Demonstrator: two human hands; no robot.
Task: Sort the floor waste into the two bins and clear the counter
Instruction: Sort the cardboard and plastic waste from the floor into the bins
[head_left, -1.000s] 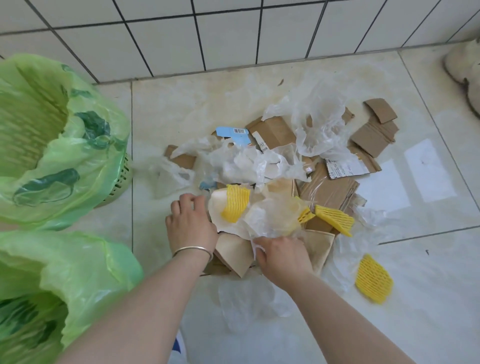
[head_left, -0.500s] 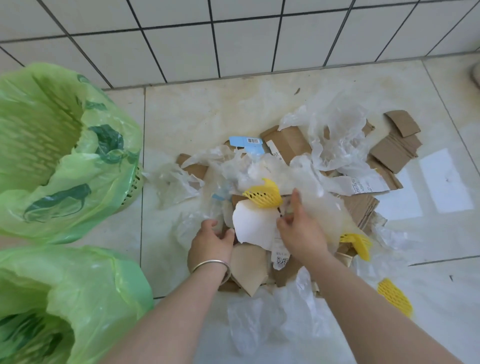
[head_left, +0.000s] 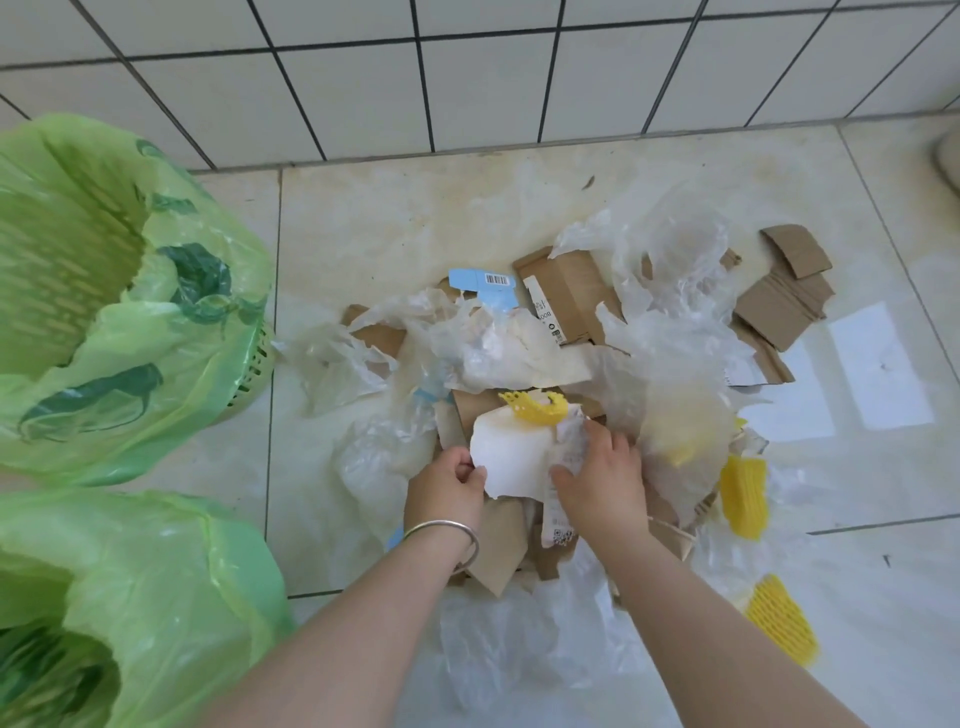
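Note:
A heap of waste lies on the tiled floor: brown cardboard pieces (head_left: 571, 291), clear plastic bags (head_left: 670, 291), yellow foam nets (head_left: 744, 493) and a blue label (head_left: 480, 283). Two bins lined with green bags stand at the left, one farther (head_left: 171, 332) and one nearer (head_left: 171, 587). My left hand (head_left: 444, 491) and my right hand (head_left: 597, 480) both grip a white sheet of paper (head_left: 511, 454) lifted from the middle of the heap. A yellow foam net (head_left: 532, 408) rests on its top edge. Crumpled paper sits under my right fingers.
A white tiled wall (head_left: 467, 73) closes the far side. Another yellow foam net (head_left: 779, 618) lies at the lower right, and thin plastic film (head_left: 498, 644) spreads between my forearms. A pale object (head_left: 948, 156) shows at the right edge.
Both hands have closed on the white sheet and raised it; the right hand moved from the plastic over to the sheet's right edge. The view has shifted slightly.

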